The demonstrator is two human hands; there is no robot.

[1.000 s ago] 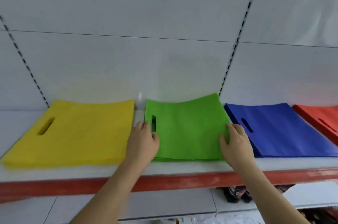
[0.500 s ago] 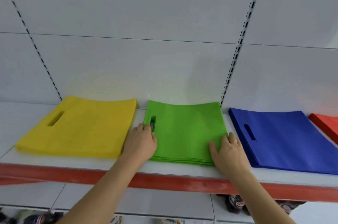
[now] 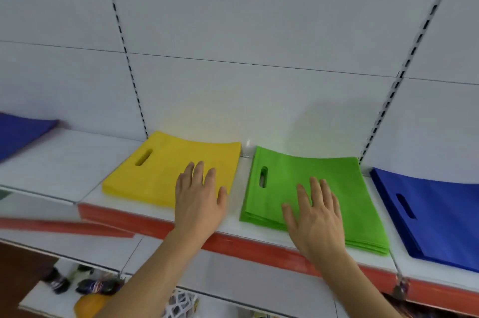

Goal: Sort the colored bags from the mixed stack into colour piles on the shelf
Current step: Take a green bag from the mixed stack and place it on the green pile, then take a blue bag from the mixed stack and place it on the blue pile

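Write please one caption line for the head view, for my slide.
Left hand open over yellow pile, right hand open over green pile on the shelf.

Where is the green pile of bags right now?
The green pile lies on the white shelf, between the yellow pile and a blue pile, under the right hand.

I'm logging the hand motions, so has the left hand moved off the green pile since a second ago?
Yes. The left hand has gone leftward from the green pile, across the bare gap, and now lies open over the yellow pile.
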